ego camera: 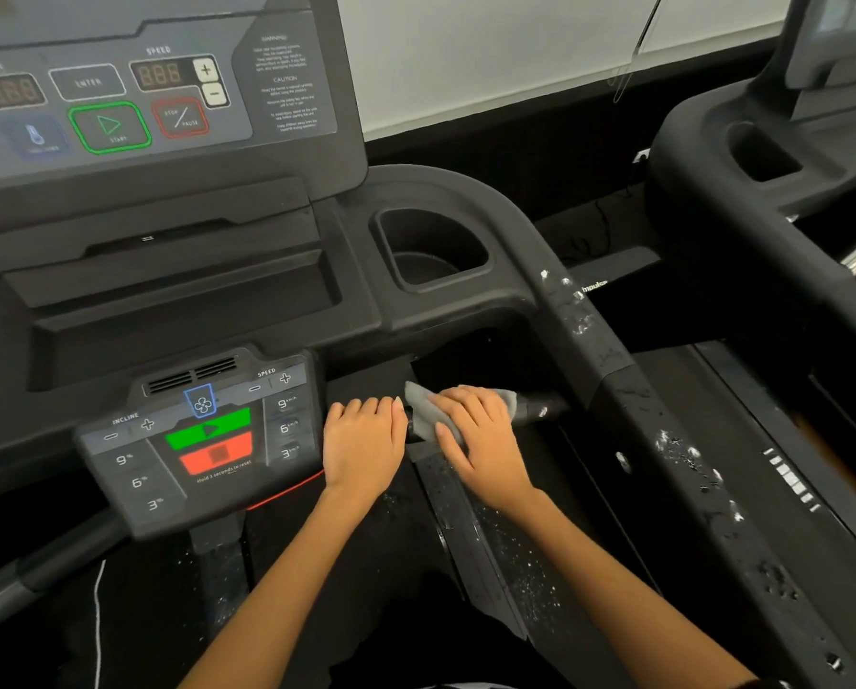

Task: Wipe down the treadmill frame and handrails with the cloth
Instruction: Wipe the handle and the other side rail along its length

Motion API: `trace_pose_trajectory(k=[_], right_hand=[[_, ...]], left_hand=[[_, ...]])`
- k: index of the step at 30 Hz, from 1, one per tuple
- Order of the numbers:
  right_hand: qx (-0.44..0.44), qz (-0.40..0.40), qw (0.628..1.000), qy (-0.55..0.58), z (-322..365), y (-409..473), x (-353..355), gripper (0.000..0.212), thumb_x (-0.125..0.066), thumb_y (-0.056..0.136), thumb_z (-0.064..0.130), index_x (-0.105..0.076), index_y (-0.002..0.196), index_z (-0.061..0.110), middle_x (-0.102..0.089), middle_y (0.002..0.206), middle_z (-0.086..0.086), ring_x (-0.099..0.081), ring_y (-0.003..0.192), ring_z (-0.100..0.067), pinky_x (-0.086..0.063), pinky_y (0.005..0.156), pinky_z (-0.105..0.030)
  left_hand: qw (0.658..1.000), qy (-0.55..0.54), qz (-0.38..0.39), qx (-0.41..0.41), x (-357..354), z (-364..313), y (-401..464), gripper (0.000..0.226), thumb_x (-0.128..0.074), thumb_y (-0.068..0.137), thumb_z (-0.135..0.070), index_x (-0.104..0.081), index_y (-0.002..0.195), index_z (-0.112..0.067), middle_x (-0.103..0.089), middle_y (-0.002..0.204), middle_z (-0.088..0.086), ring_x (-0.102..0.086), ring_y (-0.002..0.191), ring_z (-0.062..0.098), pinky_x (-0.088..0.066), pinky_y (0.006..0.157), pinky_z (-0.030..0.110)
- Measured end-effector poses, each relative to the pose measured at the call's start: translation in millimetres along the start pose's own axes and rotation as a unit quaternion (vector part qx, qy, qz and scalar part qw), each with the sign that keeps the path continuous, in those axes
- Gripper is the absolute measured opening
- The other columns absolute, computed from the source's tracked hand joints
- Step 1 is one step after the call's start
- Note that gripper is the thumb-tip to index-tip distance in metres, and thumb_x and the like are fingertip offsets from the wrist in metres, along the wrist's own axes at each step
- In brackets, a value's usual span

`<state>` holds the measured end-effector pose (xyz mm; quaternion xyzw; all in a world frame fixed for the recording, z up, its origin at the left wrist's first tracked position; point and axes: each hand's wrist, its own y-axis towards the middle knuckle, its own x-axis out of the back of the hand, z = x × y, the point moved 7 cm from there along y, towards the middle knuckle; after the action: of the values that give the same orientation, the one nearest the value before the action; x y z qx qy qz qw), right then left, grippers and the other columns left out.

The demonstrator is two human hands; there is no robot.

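Both forearms are reaching forward and up from the bottom edge, converging at the crossbar (540,407). Left hand (364,447) is sitting palm-down on the bar's left end, fingers curling over its top, thumb hidden. Right hand (480,437) is lying just right of it, nearly touching, fingers wrapping over the cloth (423,407) and pressing it onto the bar.

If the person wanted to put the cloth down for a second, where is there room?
Free spots: the cup holder right of the upper console, and the long shelf beneath that console. It is crowded at the crossbar, where the left hand and the right hand with the cloth sit beside the small control panel.
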<state>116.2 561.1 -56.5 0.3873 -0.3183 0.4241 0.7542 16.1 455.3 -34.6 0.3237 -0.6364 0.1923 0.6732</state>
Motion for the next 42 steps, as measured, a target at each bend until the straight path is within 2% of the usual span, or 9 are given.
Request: trace_pose_trajectory(k=[4,7,13,17,22,25,29,36,42], right_hand=[[0.048,0.043,0.998,-0.007,-18,-16,8,0.045,-0.046,0.1,0.031,-0.045,0.143,0.019,-0.046,0.144,0.002,-0.031,0.141,-0.014,-0.013,0.121,-0.037],[-0.023,0.012,0.999,0.038,-16,-12,6,0.039,-0.042,0.1,0.031,-0.052,0.136,0.017,-0.053,0.136,0.002,-0.037,0.136,-0.013,-0.022,0.118,-0.042],[-0.162,-0.045,0.94,0.298,24,24,15,0.019,-0.044,0.101,0.016,-0.061,0.095,0.011,-0.062,0.082,0.002,-0.061,0.078,-0.016,-0.05,0.071,-0.048],[-0.258,0.035,0.847,0.464,8,21,16,0.033,-0.036,0.106,0.016,-0.05,0.135,0.011,-0.064,0.121,0.006,-0.06,0.113,-0.003,-0.05,0.099,-0.029],[-0.237,-0.096,0.928,0.27,-38,4,46,0.026,-0.047,0.1,0.008,-0.064,0.117,0.017,-0.064,0.114,0.01,-0.057,0.11,-0.001,-0.049,0.097,-0.032],[-0.178,-0.118,0.972,0.102,-56,-5,58,0.023,-0.049,0.099,0.014,-0.066,0.113,0.019,-0.065,0.105,0.01,-0.057,0.105,-0.007,-0.046,0.094,-0.036],[-0.16,-0.056,0.985,-0.037,-75,-11,55,0.024,-0.048,0.1,0.022,-0.065,0.114,0.014,-0.067,0.107,0.001,-0.057,0.11,-0.017,-0.038,0.102,-0.032],[-0.216,-0.041,0.974,0.062,-85,-24,51,0.032,-0.037,0.104,0.011,-0.055,0.13,0.007,-0.06,0.125,-0.007,-0.051,0.123,-0.019,-0.031,0.108,-0.022],[-0.243,-0.081,0.948,0.189,-79,-27,65,0.033,-0.035,0.104,0.009,-0.049,0.133,0.006,-0.054,0.118,0.007,-0.051,0.113,0.009,-0.036,0.09,-0.003]], left_hand=[[0.997,-0.073,-0.006,0.017,-1,-3,1,0.045,-0.026,0.099,-0.028,-0.069,0.096,-0.015,-0.07,0.081,0.001,-0.063,0.073,0.02,-0.044,0.069,0.036],[0.971,-0.239,-0.018,0.008,4,-18,7,0.043,-0.027,0.1,-0.031,-0.052,0.132,-0.018,-0.06,0.12,0.001,-0.055,0.11,0.017,-0.044,0.092,0.036],[0.899,-0.433,0.057,-0.019,2,-52,13,0.043,-0.024,0.104,-0.032,-0.027,0.147,-0.03,-0.036,0.15,-0.004,-0.022,0.142,0.005,-0.019,0.119,0.036],[0.939,-0.332,0.072,-0.048,-7,-41,18,0.055,-0.012,0.099,-0.056,-0.013,0.15,-0.036,-0.044,0.145,-0.004,-0.039,0.133,0.012,-0.03,0.11,0.039],[0.983,-0.16,0.012,-0.088,-10,-47,12,0.064,-0.034,0.092,-0.061,-0.036,0.145,-0.024,-0.063,0.102,-0.003,-0.058,0.096,0.016,-0.037,0.091,0.038],[0.984,-0.149,-0.018,-0.098,-14,-51,9,0.055,-0.039,0.091,-0.057,-0.058,0.126,-0.019,-0.061,0.105,-0.001,-0.057,0.1,0.02,-0.035,0.099,0.042],[0.974,-0.168,-0.053,-0.144,-15,-64,2,0.048,-0.052,0.09,-0.049,-0.056,0.126,-0.018,-0.06,0.114,0.002,-0.054,0.109,0.019,-0.034,0.108,0.042],[0.974,-0.091,-0.043,-0.205,-25,-103,15,0.058,-0.062,0.084,-0.052,-0.056,0.128,-0.016,-0.064,0.106,0.004,-0.06,0.092,0.02,-0.051,0.084,0.035],[0.97,-0.052,-0.018,-0.238,-30,-139,29,0.055,-0.06,0.085,-0.051,-0.05,0.127,-0.017,-0.062,0.095,0.004,-0.057,0.082,0.018,-0.05,0.074,0.033]])
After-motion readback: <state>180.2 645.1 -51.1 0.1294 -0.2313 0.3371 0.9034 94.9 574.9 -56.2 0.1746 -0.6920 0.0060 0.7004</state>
